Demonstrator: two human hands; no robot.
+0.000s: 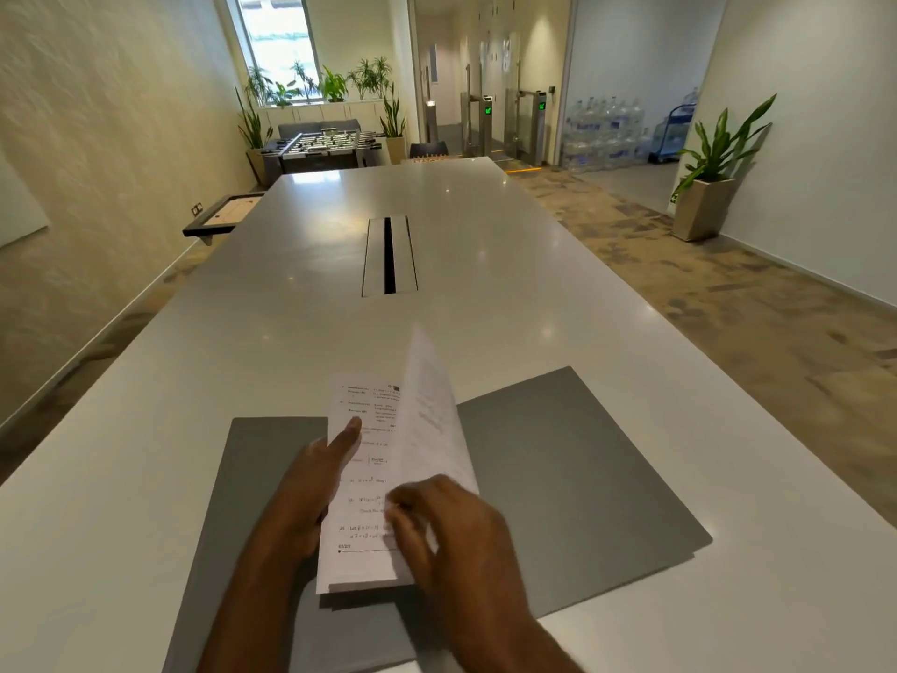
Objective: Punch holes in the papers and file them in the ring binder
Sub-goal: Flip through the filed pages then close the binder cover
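A stack of printed papers lies on a grey desk mat near the table's front edge. My left hand rests on the stack's left side, with the index finger stretched over the top page. My right hand pinches the lower right part of a sheet that is lifted and folded upward, standing almost on edge and blurred. No ring binder or hole punch is in view.
The long white table runs away from me, with a cable slot in its middle. A framed board juts out at the table's left edge. A potted plant stands on the floor at the right.
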